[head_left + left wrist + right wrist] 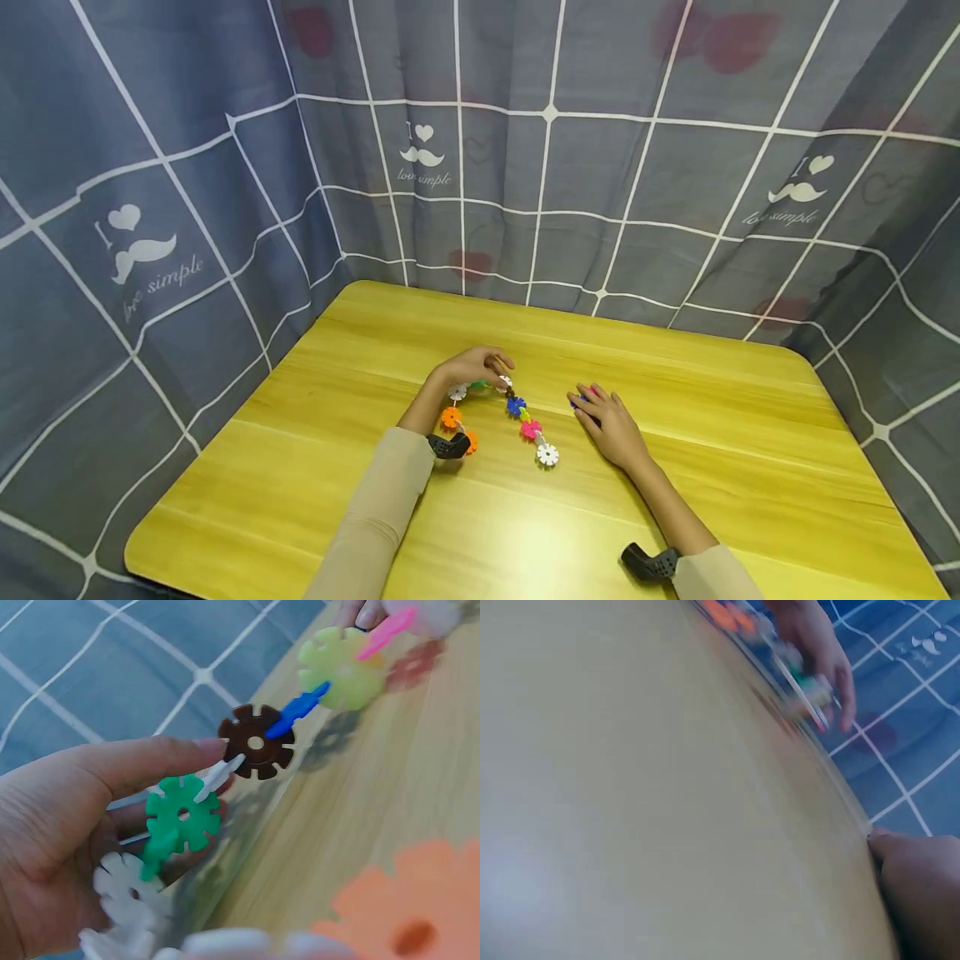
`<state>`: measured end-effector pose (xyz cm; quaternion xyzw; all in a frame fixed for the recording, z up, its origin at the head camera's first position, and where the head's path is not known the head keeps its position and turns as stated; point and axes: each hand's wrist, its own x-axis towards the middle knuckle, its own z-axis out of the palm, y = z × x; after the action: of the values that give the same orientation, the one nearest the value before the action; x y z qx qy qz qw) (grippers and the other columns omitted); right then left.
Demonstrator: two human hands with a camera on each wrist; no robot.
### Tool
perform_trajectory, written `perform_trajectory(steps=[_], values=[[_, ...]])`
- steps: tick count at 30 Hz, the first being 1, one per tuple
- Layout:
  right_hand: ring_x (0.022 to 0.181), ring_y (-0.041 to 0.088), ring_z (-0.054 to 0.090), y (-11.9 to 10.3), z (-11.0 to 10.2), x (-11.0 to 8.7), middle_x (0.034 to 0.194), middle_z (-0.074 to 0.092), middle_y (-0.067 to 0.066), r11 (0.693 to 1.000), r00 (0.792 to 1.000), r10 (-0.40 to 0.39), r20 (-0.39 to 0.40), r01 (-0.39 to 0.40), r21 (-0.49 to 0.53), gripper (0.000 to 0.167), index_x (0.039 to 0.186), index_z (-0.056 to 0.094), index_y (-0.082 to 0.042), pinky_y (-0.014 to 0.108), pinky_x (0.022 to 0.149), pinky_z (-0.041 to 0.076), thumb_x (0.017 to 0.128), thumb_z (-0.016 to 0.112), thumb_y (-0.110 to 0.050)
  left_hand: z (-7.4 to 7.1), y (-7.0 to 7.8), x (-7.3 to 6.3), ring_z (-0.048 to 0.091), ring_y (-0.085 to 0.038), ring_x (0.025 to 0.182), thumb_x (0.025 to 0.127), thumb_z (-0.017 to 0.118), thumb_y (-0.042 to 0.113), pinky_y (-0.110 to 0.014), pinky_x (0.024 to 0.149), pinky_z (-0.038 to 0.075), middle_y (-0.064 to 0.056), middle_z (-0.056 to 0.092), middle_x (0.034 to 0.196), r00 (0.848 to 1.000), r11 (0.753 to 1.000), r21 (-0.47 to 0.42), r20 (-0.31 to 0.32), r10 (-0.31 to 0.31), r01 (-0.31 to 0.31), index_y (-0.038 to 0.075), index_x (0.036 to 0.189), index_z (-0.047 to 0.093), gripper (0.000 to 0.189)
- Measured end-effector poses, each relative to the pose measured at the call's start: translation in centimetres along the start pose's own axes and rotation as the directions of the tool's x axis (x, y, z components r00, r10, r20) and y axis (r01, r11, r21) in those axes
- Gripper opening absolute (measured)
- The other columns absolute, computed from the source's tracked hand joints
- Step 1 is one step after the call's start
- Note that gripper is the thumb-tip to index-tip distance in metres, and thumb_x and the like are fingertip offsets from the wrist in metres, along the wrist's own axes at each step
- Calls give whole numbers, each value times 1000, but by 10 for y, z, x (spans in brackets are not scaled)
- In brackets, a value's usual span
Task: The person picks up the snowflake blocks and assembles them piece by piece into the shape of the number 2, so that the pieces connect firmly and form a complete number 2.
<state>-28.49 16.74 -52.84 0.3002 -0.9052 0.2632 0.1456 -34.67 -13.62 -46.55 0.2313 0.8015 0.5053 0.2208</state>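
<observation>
A chain of interlocked, notched flower-shaped plastic discs curves over the table, with an orange disc [451,417] on one side and a pink disc [531,429] near its white end disc [547,455]. My left hand [476,367] pinches the chain at its far bend. In the left wrist view its fingertip meets a brown disc [238,744], and other fingers lie behind a green disc [184,799]. To the right, my right hand [615,429] rests with fairly straight fingers over blue [577,402] and pink pieces, partly hidden beneath. The right wrist view is blurred.
The yellow wood-grain table [300,467] has rounded corners. A grey checked curtain [502,150] hangs along its back and sides. Black wrist bands [448,446] sit on both arms, the left one above part of the chain.
</observation>
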Motion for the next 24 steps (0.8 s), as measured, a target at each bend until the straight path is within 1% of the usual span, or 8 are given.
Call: perform_trajectory(steps=[3,7,12,15,18,20,22,24], values=[[127,39,35,-6,-2,-13,134,47,13,1000,1000,-6,-23,6,-16,34,126,58,-12,62,101,21,94,55,-21,10,10,19,60,-19,91,83,67,2,-30,78,51,-12,63,103,1000,996,83,0,27,-27,-5,114,59,32],[127,36,36,-17,-3,-24,134,48,12,999,999,22,-40,-24,-34,33,126,59,-12,61,101,22,94,55,-21,28,25,44,60,-15,90,82,68,2,-26,76,50,-6,65,96,997,978,195,40,60,-67,-2,105,64,23],[127,34,37,-37,-1,-34,133,49,12,991,992,97,-83,-104,-87,33,123,61,-11,59,102,23,91,59,-18,50,47,72,59,-15,97,83,67,4,-23,81,47,-5,65,100,992,939,326,87,87,-111,0,104,66,21],[126,36,38,-48,3,-38,131,50,14,979,980,144,-134,-161,-125,33,120,62,-8,61,100,24,88,62,-14,61,56,80,58,-20,103,85,66,6,-25,83,47,-8,65,106,989,907,395,71,128,-146,0,108,64,24],[125,38,39,-58,7,-39,130,50,16,968,969,182,-170,-207,-145,33,120,62,-7,63,98,25,88,60,-15,67,58,76,55,-24,108,87,65,13,-31,89,45,-9,62,114,988,872,473,-17,153,-127,3,113,62,28],[125,40,38,-63,7,-39,130,49,18,961,961,204,-186,-233,-151,33,120,62,-6,64,98,25,88,59,-16,70,57,68,53,-25,111,88,64,21,-37,93,42,-7,59,118,980,844,533,-127,152,-62,7,117,60,32],[125,41,37,-64,5,-38,131,48,19,953,950,240,-199,-270,-140,33,121,61,-7,63,99,24,90,58,-17,71,56,56,50,-26,114,87,65,28,-43,96,38,-7,56,123,960,830,556,-246,132,28,11,122,56,40],[126,41,36,-60,2,-38,132,47,19,942,938,278,-210,-308,-131,33,122,61,-7,62,101,23,91,57,-18,71,54,43,47,-28,115,85,66,34,-46,96,36,-9,52,126,932,818,564,-346,110,113,12,127,52,50]])
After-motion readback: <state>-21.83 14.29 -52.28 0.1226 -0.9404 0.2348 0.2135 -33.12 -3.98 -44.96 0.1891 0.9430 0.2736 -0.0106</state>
